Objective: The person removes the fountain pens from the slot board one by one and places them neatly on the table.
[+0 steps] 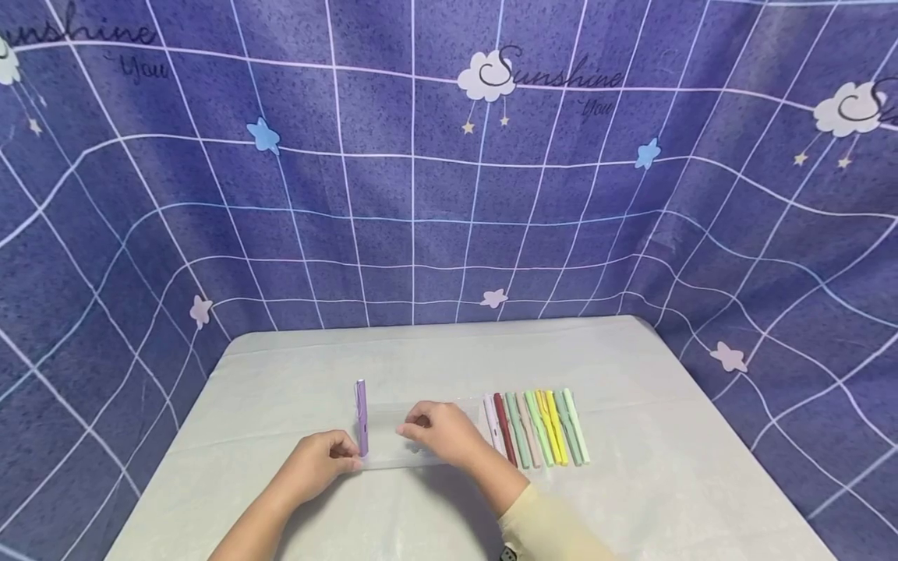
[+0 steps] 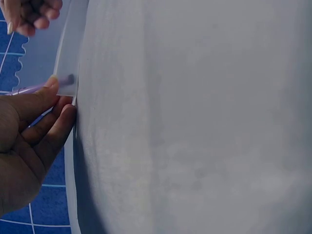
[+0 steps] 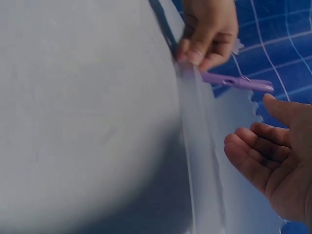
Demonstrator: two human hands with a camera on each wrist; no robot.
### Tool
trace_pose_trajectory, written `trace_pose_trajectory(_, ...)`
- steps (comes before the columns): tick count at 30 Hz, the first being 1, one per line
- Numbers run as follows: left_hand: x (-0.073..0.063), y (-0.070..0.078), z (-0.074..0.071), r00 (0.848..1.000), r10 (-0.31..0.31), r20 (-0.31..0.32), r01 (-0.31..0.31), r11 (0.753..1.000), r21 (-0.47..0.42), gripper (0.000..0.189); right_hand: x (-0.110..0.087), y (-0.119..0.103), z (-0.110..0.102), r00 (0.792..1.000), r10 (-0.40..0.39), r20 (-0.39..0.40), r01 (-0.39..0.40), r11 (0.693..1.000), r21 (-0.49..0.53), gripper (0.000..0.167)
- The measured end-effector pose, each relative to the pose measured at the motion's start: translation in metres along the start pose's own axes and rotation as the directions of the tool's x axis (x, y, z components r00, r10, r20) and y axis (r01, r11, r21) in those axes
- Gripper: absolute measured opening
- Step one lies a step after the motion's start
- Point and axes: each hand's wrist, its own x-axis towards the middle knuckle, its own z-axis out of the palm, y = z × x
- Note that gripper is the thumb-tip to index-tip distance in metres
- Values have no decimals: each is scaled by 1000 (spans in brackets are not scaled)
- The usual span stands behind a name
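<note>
A translucent plastic pen pouch [image 1: 400,458] with a wavy edge lies on the table in front of the person. At its left end lies a purple pen [image 1: 362,417] with a clip; in the left wrist view its lower end shows through the pouch's front band [image 2: 68,58]. The left hand [image 1: 319,466] pinches the pouch's near left corner beside that pen end, between thumb and fingers. Above the middle of the pouch is the right hand [image 1: 445,431]. Its fingers [image 3: 258,151] are loosely bent and apart from the thumb, with nothing held.
To the right, a row of several pens lies side by side: a pale lilac pen [image 1: 493,421], a dark red pen [image 1: 505,428], then green, beige and yellow ones [image 1: 556,428]. A white cloth covers the table [image 1: 295,374]. Blue patterned curtain [image 1: 421,179] surrounds its back and sides.
</note>
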Motion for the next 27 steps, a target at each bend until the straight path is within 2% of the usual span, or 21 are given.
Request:
trace_pose_trajectory(9,2,-2,1,1000,-4,5,4,1000,-8,12,15,-10,32,1000,-3,25,0,990,138,25)
trace_pose_trajectory(20,3,-3,-1,1000,-3,17,3,999,-37,13,29,-21,55,1000,-8,9,7,997,79,24)
trace_pose_trajectory(23,3,-3,-1,1000,-7,20,8,999,-42,12,32,-19,59,1000,-7,21,5,994,110,24)
trace_pose_trajectory(27,3,-3,-1,1000,-6,15,6,999,-39,12,35,-18,63,999,15,51,-26,977,214,24)
